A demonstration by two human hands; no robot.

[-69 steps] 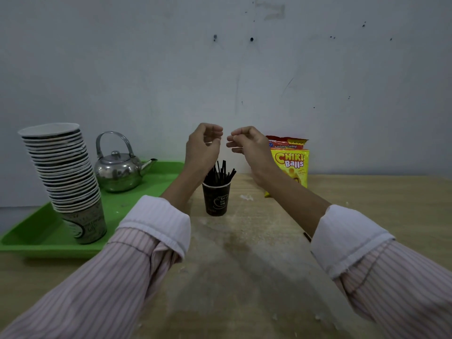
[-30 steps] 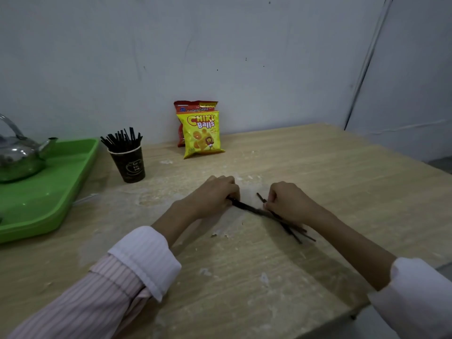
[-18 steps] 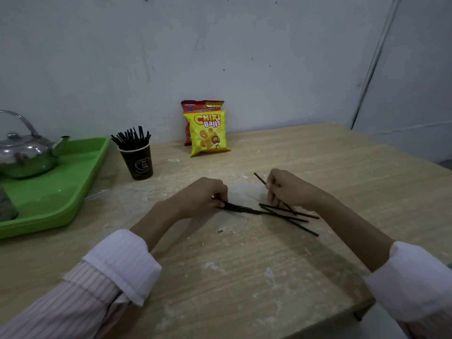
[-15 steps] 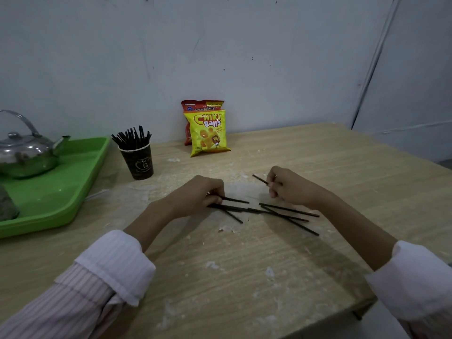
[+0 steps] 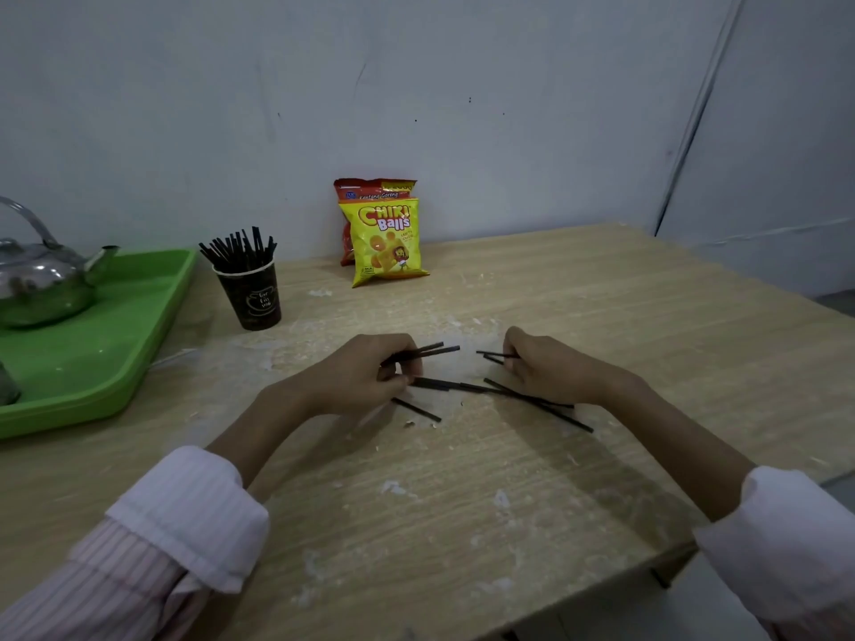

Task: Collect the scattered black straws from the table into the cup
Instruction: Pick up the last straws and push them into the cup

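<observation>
Several black straws [image 5: 518, 394] lie loose on the wooden table [image 5: 462, 492] between my hands. My left hand [image 5: 370, 374] pinches two black straws [image 5: 432, 350] that point right, just above the table. My right hand [image 5: 546, 367] grips a couple of black straws [image 5: 492, 355] whose ends stick out to the left. One short straw [image 5: 416, 409] lies alone below my left hand. The dark paper cup [image 5: 252, 293] stands at the back left, filled with several upright black straws.
A green tray [image 5: 115, 344] at the left holds a steel kettle [image 5: 37, 279]. Two snack bags [image 5: 386, 238] lean on the wall behind the cup's right. The table's front right corner and edge [image 5: 647, 562] are close to my right arm.
Both hands came down from the cup to the loose straws on the table. Over the last half second each hand lifted a couple of straws out of the pile.
</observation>
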